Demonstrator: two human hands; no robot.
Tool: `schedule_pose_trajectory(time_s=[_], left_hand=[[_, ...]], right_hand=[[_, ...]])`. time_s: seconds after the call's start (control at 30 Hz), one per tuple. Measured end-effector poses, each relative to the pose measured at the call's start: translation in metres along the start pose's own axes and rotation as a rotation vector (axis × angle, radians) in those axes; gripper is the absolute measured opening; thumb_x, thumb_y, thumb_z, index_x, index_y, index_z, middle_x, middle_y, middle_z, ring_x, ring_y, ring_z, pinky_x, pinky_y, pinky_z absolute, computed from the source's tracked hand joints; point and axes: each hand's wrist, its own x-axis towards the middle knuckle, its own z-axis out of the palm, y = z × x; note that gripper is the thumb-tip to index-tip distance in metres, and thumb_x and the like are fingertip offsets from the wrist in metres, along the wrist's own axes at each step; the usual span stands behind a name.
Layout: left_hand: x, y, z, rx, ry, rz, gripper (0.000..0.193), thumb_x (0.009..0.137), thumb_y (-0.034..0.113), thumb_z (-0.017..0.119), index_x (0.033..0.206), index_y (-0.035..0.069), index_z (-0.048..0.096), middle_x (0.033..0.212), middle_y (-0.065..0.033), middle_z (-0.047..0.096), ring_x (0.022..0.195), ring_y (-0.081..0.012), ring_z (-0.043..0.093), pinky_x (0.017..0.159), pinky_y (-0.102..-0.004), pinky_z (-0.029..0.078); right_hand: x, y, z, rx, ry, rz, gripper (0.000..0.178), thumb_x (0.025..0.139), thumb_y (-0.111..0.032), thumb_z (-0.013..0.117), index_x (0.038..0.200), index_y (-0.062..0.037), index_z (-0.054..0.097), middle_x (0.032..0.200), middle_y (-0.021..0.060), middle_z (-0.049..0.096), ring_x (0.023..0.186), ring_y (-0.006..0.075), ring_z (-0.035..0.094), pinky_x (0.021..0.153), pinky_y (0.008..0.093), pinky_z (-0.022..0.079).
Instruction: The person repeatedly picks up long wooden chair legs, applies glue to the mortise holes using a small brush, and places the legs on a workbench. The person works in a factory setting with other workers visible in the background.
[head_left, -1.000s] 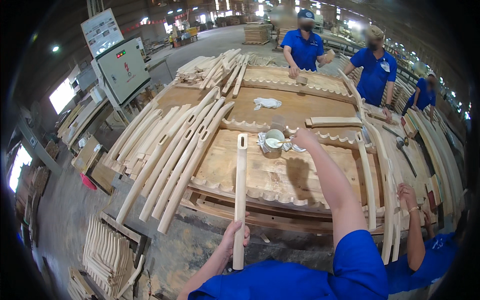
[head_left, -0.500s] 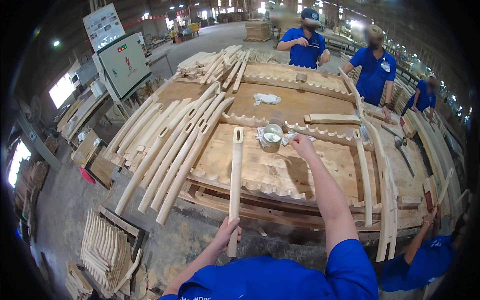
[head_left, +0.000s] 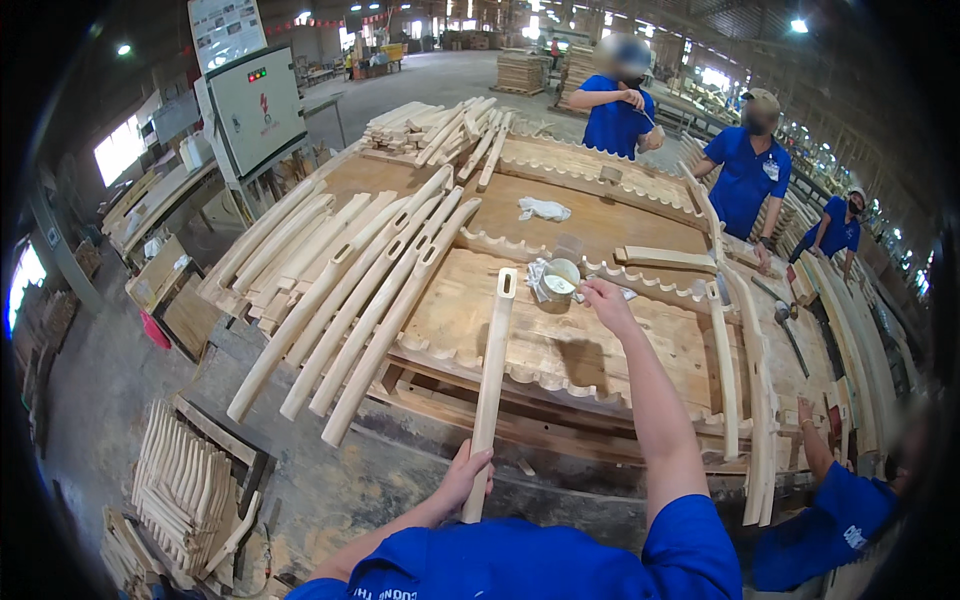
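Note:
My left hand is closed round the lower end of a pale wooden bar. The bar stands out lengthwise over the bench edge, and an oblong slot shows in its far end. To its right, my right hand is closed in a pinch at the rim of a round cup with whitish stuff inside. What those fingers hold is too small to make out. A crumpled white rag lies against the cup. Left of the bar, several similar slotted wooden pieces lie side by side.
Scalloped wooden rails cross the workbench. Another white cloth lies farther back. A hammer rests at the right. Co-workers in blue stand at the far right and near right. Stacked wood sits low left.
The view has shifted slightly. The bar in my left hand leans a little more to the right, and my right hand stays at the cup. The near-right co-worker's arm has moved.

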Motion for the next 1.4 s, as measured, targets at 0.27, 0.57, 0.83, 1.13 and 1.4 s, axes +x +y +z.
schedule_pose_trajectory(time_s=[0.27, 0.57, 0.83, 1.13, 1.4], left_hand=[[0.001, -0.006, -0.01, -0.057, -0.011, -0.012, 0.03, 0.092, 0.026, 0.044, 0.116, 0.01, 0.037, 0.07, -0.0068, 0.048, 0.051, -0.0161, 0.049, 0.047, -0.0281, 0.042], [0.0, -0.002, -0.01, -0.049, -0.008, -0.04, 0.033, 0.092, 0.027, 0.042, 0.119, 0.01, 0.036, 0.069, -0.0073, 0.048, 0.05, -0.0164, 0.048, 0.047, -0.0285, 0.042], [-0.002, -0.002, -0.009, -0.038, -0.011, -0.024, 0.035, 0.091, 0.029, 0.042, 0.119, 0.009, 0.035, 0.068, -0.0073, 0.048, 0.049, -0.0167, 0.048, 0.046, -0.0295, 0.042], [0.0, -0.004, -0.01, -0.05, -0.004, -0.028, 0.036, 0.091, 0.029, 0.043, 0.121, 0.01, 0.035, 0.068, -0.0077, 0.048, 0.049, -0.0176, 0.049, 0.046, -0.0293, 0.042], [-0.001, -0.003, -0.008, -0.052, 0.005, -0.046, 0.04, 0.091, 0.03, 0.043, 0.125, 0.01, 0.034, 0.068, -0.0081, 0.048, 0.048, -0.0177, 0.049, 0.046, -0.0299, 0.042]], right_hand=[[0.007, -0.076, 0.03, -0.216, -0.239, -0.007, 0.029, 0.083, -0.024, 0.052, 0.081, 0.0001, 0.068, 0.067, 0.0111, 0.061, 0.065, 0.0194, 0.058, 0.062, 0.0324, 0.044], [0.011, -0.073, 0.025, -0.378, -0.227, 0.039, 0.027, 0.081, -0.029, 0.055, 0.079, -0.0053, 0.069, 0.07, 0.015, 0.063, 0.069, 0.027, 0.06, 0.064, 0.0365, 0.045], [0.007, -0.07, 0.042, -0.49, 0.117, -0.163, 0.019, 0.08, -0.027, 0.064, 0.081, -0.008, 0.066, 0.071, 0.0073, 0.064, 0.068, 0.0242, 0.059, 0.069, 0.0372, 0.04], [-0.007, -0.057, 0.054, -0.512, 0.308, -0.322, 0.012, 0.078, -0.023, 0.066, 0.075, -0.0128, 0.061, 0.07, 0.0009, 0.06, 0.076, 0.0194, 0.056, 0.075, 0.0382, 0.029], [-0.014, -0.063, 0.051, -0.464, 0.242, -0.286, 0.012, 0.079, -0.023, 0.065, 0.075, -0.0127, 0.061, 0.071, 0.0011, 0.06, 0.075, 0.0203, 0.056, 0.076, 0.0385, 0.028]])
